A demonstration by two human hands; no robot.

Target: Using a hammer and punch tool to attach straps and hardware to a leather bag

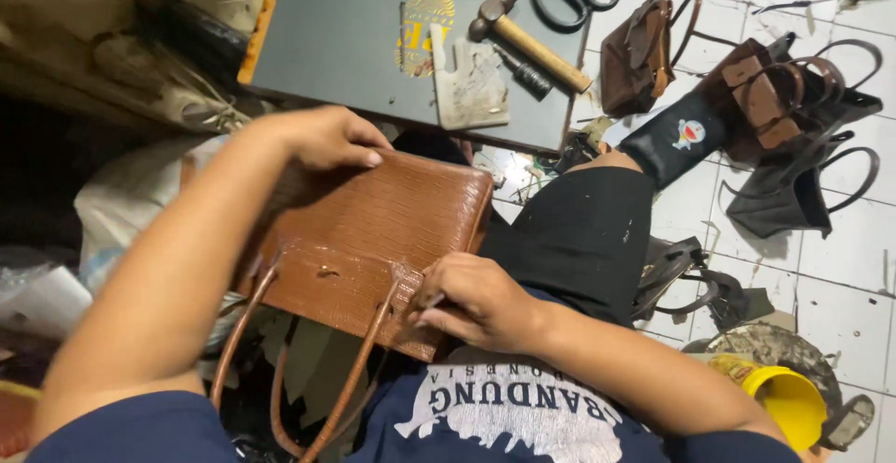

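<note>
We press our left hand [327, 138] flat on the far edge of the brown handbag [373, 239] to steady it on our lap, while our right hand [476, 300] pinches a small tool [431, 302] at the handle base.

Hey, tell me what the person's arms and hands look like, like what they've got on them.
Both arms are bare from the short sleeves down. The left hand and the right hand wear no gloves, and no rings, watch or bracelet show. The sleeves belong to a dark navy T-shirt with a white print on its chest. The fingernails are short, and no tape or bandage is visible.
</note>
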